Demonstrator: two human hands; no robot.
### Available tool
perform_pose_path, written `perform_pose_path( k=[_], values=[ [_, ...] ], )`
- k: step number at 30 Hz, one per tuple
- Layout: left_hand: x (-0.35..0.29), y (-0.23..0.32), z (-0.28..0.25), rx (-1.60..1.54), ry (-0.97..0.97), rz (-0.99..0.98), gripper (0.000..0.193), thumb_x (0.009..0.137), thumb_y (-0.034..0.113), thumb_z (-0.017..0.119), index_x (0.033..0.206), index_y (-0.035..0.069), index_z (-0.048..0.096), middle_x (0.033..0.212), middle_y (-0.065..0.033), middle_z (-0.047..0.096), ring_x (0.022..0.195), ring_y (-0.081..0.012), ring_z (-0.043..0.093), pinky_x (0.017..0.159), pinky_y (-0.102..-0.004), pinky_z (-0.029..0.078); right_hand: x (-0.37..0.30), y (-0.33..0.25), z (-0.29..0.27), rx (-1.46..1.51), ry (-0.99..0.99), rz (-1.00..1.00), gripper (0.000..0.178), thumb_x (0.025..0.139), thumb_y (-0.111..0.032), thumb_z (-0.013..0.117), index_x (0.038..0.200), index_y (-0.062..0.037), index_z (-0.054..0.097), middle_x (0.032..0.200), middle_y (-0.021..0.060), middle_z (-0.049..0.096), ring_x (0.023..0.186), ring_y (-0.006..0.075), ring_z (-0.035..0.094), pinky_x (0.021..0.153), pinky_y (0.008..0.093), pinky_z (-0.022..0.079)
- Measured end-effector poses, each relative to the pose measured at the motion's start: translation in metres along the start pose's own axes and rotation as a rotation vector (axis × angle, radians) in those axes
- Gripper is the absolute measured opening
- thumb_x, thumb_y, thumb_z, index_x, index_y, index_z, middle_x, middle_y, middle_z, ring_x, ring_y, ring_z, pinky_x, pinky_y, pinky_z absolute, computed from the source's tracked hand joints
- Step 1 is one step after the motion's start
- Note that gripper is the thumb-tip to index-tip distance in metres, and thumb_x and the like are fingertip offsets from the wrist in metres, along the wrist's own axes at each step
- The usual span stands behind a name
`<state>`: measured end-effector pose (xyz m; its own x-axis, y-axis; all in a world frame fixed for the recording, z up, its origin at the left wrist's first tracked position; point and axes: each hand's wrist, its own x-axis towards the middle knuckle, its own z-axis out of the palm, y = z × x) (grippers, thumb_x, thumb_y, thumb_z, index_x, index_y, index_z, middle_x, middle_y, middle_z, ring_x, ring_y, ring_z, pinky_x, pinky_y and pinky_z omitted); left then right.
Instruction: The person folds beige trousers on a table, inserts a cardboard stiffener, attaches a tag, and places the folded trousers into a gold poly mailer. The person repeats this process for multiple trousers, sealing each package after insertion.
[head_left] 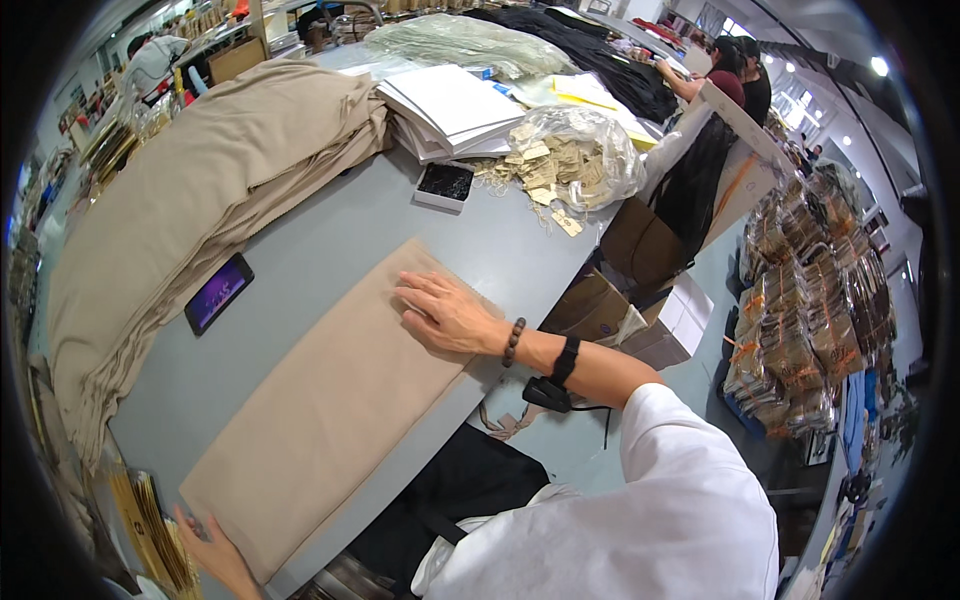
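Beige folded cloth [320,400]: laid under R hand [447,314], fingers unclenched; near end flanked by L hand [214,556], digits apart. Smoothing prob. being done; even pressure reqd. next.

The lower edge cuts off the forearm [243,583] behind your left hand [208,548]; your right hand [450,312] hides some cloth [320,405]; a distant person [815,152] is too small to make out.

Your grey table [310,245] bears: flat beige panel [320,410], beige cloth pile [220,170], phone [219,294], white sheet stack [450,105], small box [438,204], bagged tags [575,165].
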<state>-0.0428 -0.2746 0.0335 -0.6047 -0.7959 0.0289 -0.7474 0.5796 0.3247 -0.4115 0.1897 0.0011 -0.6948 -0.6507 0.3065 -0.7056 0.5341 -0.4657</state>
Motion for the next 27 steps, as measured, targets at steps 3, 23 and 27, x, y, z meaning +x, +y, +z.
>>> perform_pose_path(
  k=[3,23,27],
  values=[
    [-0.027,0.008,0.003,0.177,-0.018,0.301,0.070,0.104,0.042,0.058,0.161,0.007,0.041,0.165,-0.0232,0.038,0.153,-0.0415,0.033,0.125,-0.0516,0.025,-0.022,0.000,-0.030,-0.088,0.154,0.194,0.038,0.100,-0.033,0.066,0.126,-0.0055,0.065,0.135,0.0193,0.062,0.128,0.0371,0.057,0.106,0.0493,0.047],
    [-0.057,0.014,0.029,0.135,-0.005,0.389,0.054,0.112,0.031,0.040,0.161,0.009,0.042,0.170,-0.0170,0.032,0.157,-0.0396,0.028,0.128,-0.0514,0.019,-0.041,-0.025,-0.123,0.174,-0.155,0.504,0.030,0.092,-0.019,0.081,0.112,-0.0016,0.069,0.068,0.0009,0.068,0.056,0.0050,0.057,0.051,0.0247,0.045],
    [-0.055,0.012,0.028,0.141,-0.004,0.405,0.054,0.112,0.031,0.040,0.161,0.009,0.042,0.170,-0.0173,0.032,0.157,-0.0397,0.028,0.127,-0.0517,0.019,-0.034,-0.019,-0.103,0.733,-0.003,0.573,0.024,0.093,-0.014,0.077,0.112,-0.0012,0.071,0.076,0.0045,0.071,0.071,0.0055,0.064,0.062,0.0251,0.051]
  ],
)
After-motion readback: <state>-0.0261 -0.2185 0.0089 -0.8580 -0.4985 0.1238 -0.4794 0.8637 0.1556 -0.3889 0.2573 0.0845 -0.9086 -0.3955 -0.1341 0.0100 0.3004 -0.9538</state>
